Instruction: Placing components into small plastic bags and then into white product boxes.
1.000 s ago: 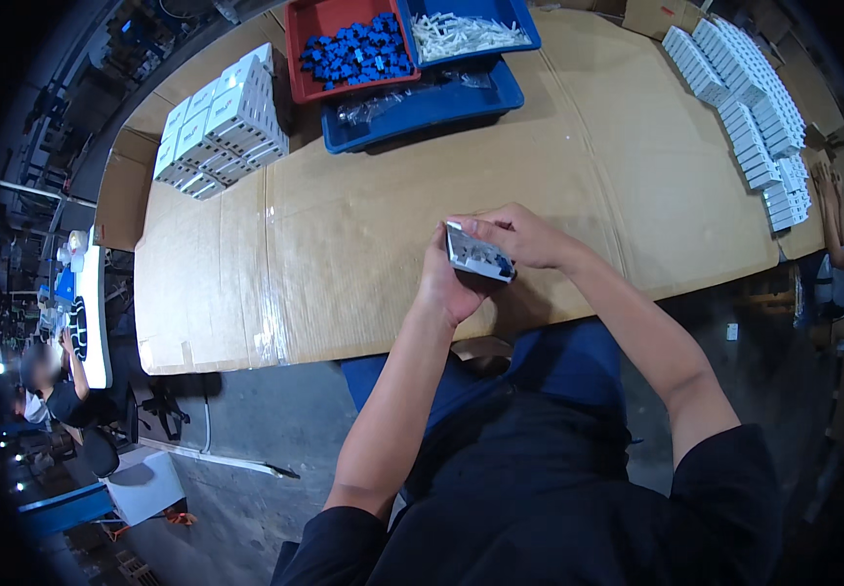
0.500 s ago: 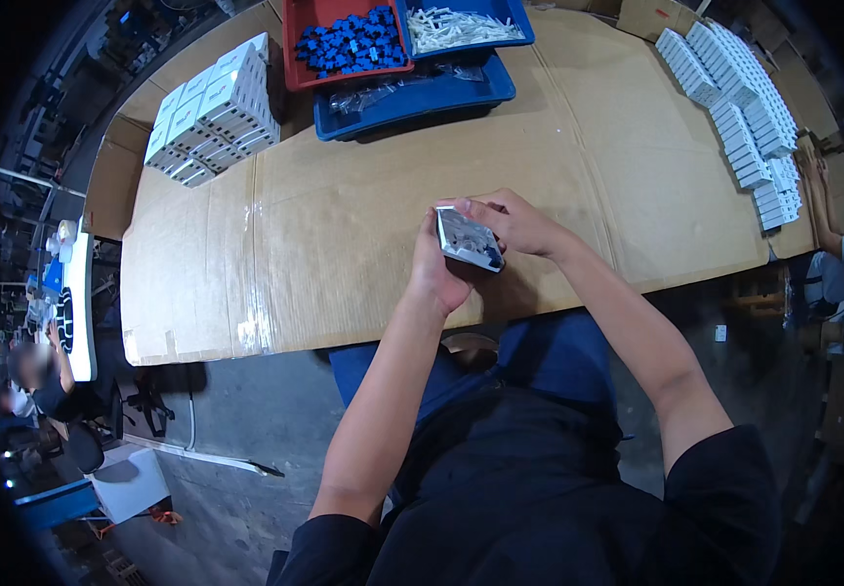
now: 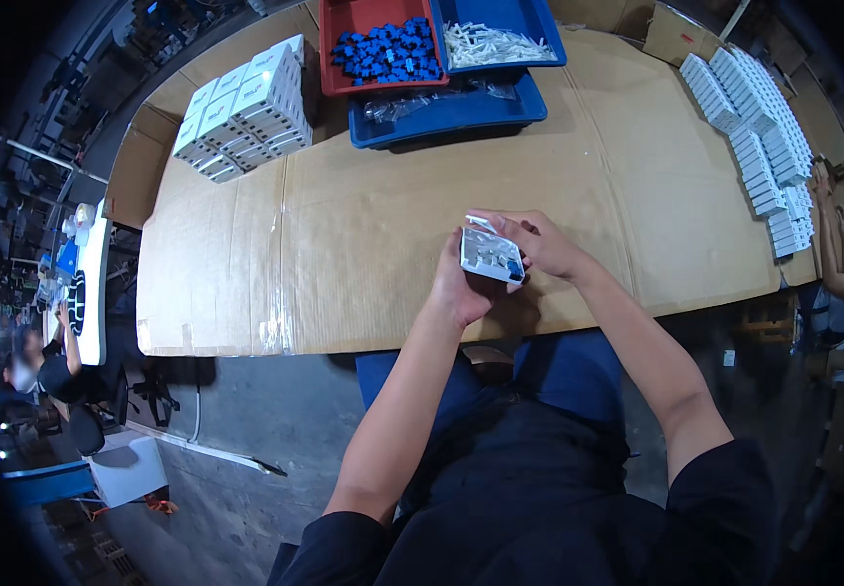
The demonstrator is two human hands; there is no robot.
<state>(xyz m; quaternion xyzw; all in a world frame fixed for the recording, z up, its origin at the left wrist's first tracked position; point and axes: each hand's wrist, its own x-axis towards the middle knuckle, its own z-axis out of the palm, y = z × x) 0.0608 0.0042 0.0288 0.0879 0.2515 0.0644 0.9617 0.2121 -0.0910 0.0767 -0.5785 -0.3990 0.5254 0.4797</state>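
My left hand (image 3: 461,291) is wrapped round a white box-shaped plastic housing (image 3: 480,273), held tilted above the near part of the cardboard-covered table. Its open side shows metal parts and a small blue piece (image 3: 514,266) at the right corner. Over the housing's far edge, my right hand (image 3: 544,244) has its fingers closed on a slim white plastic piece (image 3: 481,223). The right fingers partly cover the housing's right side. Whether the slim piece touches the housing, I cannot tell.
A red bin (image 3: 383,88) of small blue parts and a blue bin (image 3: 553,49) of white sticks stand on a lower blue tray (image 3: 451,125). White housings (image 3: 246,112) are stacked at far left; rows of white units (image 3: 759,137) line the right. Other people (image 3: 837,278) work at both sides.
The slim white piece now shows raised off the housing's far edge in my right fingers. The housing's inside faces up more plainly. The whole view has shifted slightly.
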